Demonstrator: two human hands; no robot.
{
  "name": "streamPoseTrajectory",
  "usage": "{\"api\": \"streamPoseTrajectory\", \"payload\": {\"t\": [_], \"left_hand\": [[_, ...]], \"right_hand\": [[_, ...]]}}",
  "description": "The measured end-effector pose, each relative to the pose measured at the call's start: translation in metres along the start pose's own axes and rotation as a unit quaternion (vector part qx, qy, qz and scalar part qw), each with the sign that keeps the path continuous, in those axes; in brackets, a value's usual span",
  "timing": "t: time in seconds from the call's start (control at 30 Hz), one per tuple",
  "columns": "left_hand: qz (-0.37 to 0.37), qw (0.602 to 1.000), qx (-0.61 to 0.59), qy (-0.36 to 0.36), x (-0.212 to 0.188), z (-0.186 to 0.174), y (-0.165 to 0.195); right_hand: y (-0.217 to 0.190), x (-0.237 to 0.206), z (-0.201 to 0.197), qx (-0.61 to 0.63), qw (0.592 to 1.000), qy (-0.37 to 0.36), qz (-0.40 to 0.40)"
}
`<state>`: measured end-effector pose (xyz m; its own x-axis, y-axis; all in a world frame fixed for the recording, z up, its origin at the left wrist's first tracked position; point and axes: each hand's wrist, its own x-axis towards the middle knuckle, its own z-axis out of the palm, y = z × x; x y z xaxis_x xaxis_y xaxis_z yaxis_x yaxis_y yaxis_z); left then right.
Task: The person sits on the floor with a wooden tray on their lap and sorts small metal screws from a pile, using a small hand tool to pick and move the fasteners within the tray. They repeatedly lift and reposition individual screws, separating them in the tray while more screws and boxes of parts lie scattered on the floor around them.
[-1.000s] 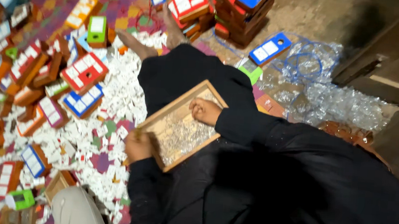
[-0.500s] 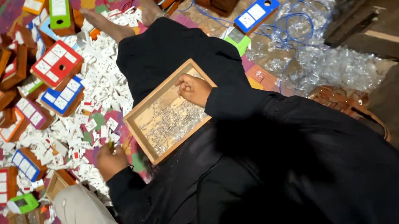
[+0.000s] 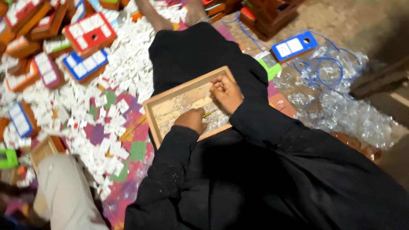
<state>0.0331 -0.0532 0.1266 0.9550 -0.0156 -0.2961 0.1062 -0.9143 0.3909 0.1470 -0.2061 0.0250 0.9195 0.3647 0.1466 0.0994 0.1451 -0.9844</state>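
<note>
One wooden tray [image 3: 166, 108] held on the lap, left hand [image 3: 190, 120] curled over its contents, right hand [image 3: 226, 92] pinched on something small, too blurred to name.

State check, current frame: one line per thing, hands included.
Wooden tray: flat on the lap, holds small shiny bits.
Left hand: inside the tray, grip closed, fingers curled on the bits.
Right hand: over the tray, pinching something small.
White cards: scattered loose on the mat.
Coloured boxes: lying about, unstacked.
Blue cord: loosely coiled.
</note>
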Motion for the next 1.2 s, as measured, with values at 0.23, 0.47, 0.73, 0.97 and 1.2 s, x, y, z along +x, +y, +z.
{"api": "streamPoseTrajectory", "payload": {"t": [0.23, 0.47, 0.73, 0.97, 1.2], "left_hand": [[-0.018, 0.995, -0.030, 0.093, 0.004, 0.035, -0.029], [-0.023, 0.959, -0.107, 0.261, -0.025, 0.023, -0.075], [-0.020, 0.963, -0.098, 0.249, -0.037, 0.001, -0.083], [0.082, 0.972, -0.067, 0.211, 0.024, 0.040, -0.058], [0.065, 0.980, 0.053, 0.179, 0.076, 0.049, -0.019]], "right_hand": [[-0.011, -0.010, -0.002, 0.114, 0.991, 0.019, 0.059], [-0.024, -0.025, -0.010, 0.081, 0.995, -0.045, -0.048], [-0.022, -0.031, -0.013, -0.015, 0.999, -0.020, -0.038], [-0.032, -0.028, -0.008, 0.008, 0.993, -0.006, -0.119], [-0.041, -0.023, -0.001, 0.021, 0.997, 0.009, -0.078]]}}
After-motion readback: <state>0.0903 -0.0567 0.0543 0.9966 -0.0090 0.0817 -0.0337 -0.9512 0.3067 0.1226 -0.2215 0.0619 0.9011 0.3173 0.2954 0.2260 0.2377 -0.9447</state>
